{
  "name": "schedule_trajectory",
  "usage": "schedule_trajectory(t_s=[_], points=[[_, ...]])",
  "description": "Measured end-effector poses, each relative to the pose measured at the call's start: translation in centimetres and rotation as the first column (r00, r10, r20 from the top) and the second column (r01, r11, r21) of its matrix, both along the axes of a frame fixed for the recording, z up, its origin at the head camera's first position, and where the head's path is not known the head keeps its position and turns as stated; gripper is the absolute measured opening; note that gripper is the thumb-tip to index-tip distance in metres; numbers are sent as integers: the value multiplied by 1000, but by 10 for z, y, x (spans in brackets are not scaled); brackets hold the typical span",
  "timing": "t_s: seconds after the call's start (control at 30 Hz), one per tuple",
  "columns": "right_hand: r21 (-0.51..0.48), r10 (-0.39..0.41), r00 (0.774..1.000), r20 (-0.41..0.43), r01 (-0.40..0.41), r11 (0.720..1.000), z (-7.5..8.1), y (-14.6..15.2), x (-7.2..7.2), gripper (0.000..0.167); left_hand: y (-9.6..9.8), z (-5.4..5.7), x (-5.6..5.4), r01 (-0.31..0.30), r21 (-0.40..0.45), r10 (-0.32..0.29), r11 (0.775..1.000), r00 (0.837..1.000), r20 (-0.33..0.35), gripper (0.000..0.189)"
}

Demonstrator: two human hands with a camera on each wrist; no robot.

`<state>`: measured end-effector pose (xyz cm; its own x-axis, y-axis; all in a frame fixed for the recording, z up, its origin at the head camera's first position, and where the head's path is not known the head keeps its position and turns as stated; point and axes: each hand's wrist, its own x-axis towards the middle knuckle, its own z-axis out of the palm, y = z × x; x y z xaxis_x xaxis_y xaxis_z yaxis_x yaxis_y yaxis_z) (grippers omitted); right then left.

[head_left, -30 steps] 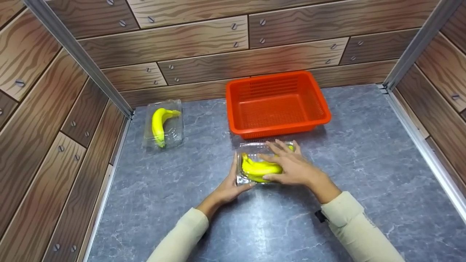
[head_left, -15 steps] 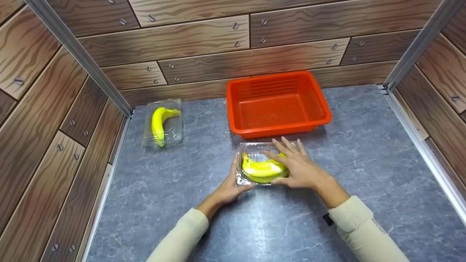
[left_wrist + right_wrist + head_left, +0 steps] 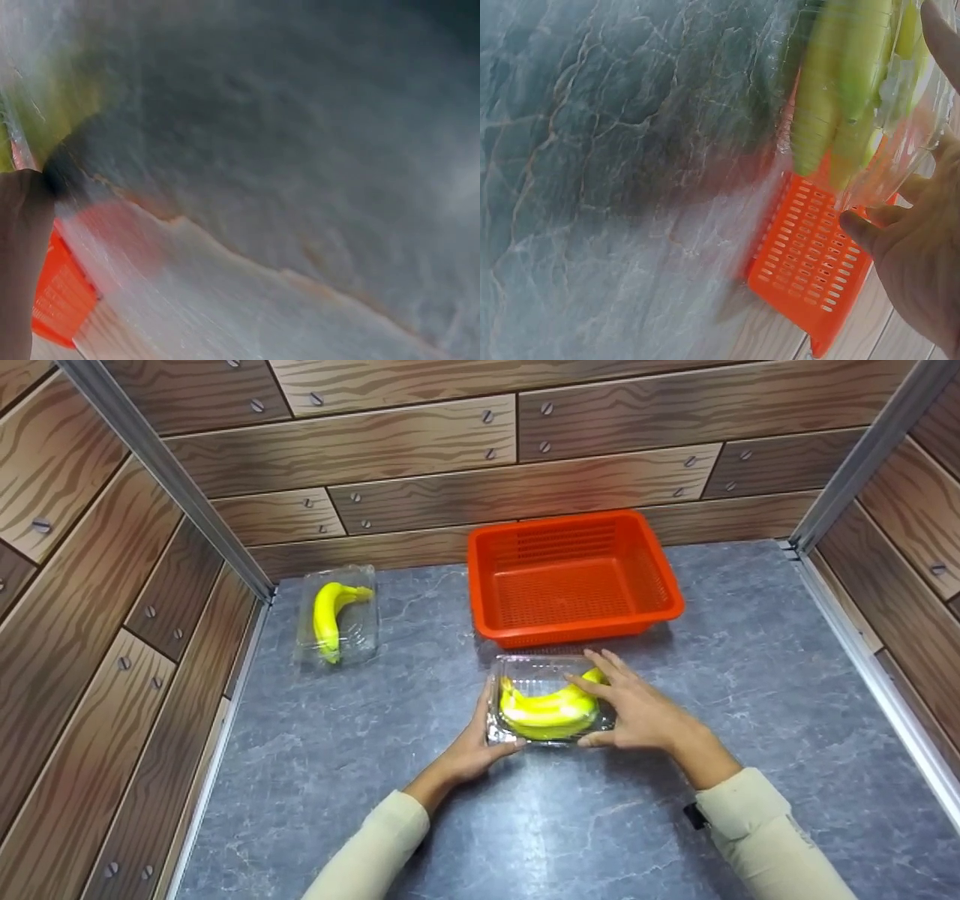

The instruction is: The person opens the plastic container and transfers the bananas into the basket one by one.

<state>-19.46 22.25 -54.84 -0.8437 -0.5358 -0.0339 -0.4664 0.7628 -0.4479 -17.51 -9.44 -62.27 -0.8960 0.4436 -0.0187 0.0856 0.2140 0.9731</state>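
In front of the red basket, a clear plastic clamshell box [image 3: 536, 664] lies on the table with a yellow bunch of bananas [image 3: 544, 712] inside. My left hand [image 3: 469, 746] holds the box at its left end, thumb at the front corner and fingers along the side. My right hand [image 3: 641, 712] lies over the right end with fingers spread, the thumb at the front edge and the fingertips toward the back edge. The right wrist view shows its fingers touching the plastic beside the bananas [image 3: 821, 112]. The left wrist view is mostly blurred tabletop, with one finger [image 3: 22, 225] at the edge.
A red perforated basket [image 3: 574, 630] stands against the back wall, just behind the box. Another clear box [image 3: 360, 637] with one banana [image 3: 326, 619] sits at the back left. Wood-patterned walls [image 3: 420, 435] enclose the grey marbled table [image 3: 337, 735] at the back and sides.
My right hand has slid rightward across the box from over the bananas to the right end, uncovering more of the bunch. The left hand and the box have stayed in place.
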Motion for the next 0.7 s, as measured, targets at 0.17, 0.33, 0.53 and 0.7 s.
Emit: schedule_trajectory(t_s=[0.17, 0.33, 0.53, 0.7], points=[[-24, -10, 1000, 21, 11, 1000, 0, 0, -2, 100, -2, 1, 0, 3, -12, -3, 1000, 1000, 30, 120], [-27, -24, 999, 45, 25, 999, 2, -1, -2, 97, -3, 2, 0, 8, 17, -9, 1000, 997, 70, 122], [-41, -55, 996, 70, 58, 997, 3, 0, -3, 95, -1, 1, 2, -4, 25, 2, 1000, 996, 88, 122], [-39, -60, 995, 80, 63, 997, 6, 0, -5, 93, 0, 3, 2, -15, 15, 13, 1000, 996, 87, 121]])
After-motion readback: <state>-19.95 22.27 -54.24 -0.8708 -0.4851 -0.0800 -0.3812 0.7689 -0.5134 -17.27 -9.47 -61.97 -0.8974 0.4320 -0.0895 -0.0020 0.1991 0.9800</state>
